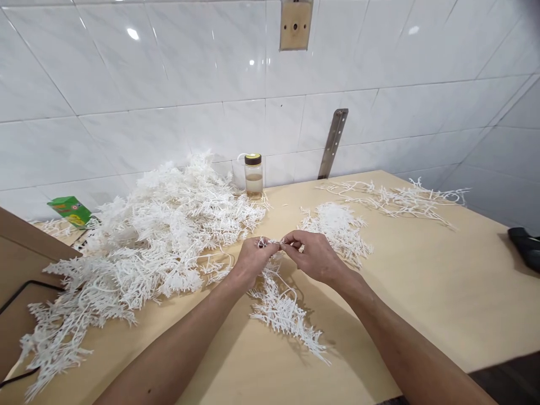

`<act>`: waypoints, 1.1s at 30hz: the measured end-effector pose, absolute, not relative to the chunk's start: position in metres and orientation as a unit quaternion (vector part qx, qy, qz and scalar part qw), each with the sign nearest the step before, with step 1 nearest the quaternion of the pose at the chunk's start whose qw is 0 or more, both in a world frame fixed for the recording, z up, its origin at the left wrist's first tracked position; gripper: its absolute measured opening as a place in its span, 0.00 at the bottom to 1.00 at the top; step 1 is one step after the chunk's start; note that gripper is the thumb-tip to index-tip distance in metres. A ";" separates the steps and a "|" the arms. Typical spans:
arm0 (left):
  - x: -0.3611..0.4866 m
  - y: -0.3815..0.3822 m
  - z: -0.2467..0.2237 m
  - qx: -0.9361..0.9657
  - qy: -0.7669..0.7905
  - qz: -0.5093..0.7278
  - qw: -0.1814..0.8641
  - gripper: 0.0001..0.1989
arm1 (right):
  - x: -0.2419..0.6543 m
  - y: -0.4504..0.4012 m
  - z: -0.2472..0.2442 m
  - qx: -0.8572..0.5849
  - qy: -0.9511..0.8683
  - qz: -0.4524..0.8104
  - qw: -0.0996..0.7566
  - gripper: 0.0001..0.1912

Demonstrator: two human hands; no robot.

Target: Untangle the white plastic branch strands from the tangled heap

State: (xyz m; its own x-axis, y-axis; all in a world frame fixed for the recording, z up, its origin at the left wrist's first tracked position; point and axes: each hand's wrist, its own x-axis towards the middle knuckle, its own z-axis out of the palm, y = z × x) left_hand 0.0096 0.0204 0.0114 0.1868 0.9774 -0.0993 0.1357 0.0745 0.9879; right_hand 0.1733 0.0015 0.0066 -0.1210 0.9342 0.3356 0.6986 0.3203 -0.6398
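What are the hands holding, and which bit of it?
Both the left hand and right hand pinch the top end of a white plastic sprig; the rest hangs down onto the table.

Top end of the white plastic sprig (283, 306) is buried inside both grips: left hand (252, 260) and right hand (314, 256) pinch it, fingertips cover the contact spot. Can't tell if it's one piece or two there. Black object (525, 246) at the counter's right edge is cut off by the frame, type unreadable. Green carton (70, 210) at the far left corner: print too small to read, base hidden behind the big white pile (147, 242). Black wire (21, 292) runs off the left edge. Wall plate (296, 22) cropped at top. Jar (253, 175) label unreadable.
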 end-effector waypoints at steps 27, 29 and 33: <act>0.000 0.033 -0.011 0.673 0.452 0.479 0.337 0.06 | 0.200 0.013 0.001 -0.708 -0.558 0.091 0.424 0.09; 0.000 0.032 -0.014 0.699 0.448 0.487 0.271 0.07 | 0.192 0.008 0.002 -0.670 -0.564 0.233 0.423 0.12; 0.000 0.029 -0.017 0.741 0.425 0.482 0.196 0.09 | 0.171 0.005 -0.008 -0.544 -0.577 0.432 0.430 0.19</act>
State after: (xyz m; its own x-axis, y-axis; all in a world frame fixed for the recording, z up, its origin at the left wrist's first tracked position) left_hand 0.0002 0.0292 -0.0172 0.1750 0.8186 0.5470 0.4410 -0.5619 0.6998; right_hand 0.1710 0.0047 -0.0079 -0.0379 0.9989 0.0266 0.2564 0.0355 -0.9659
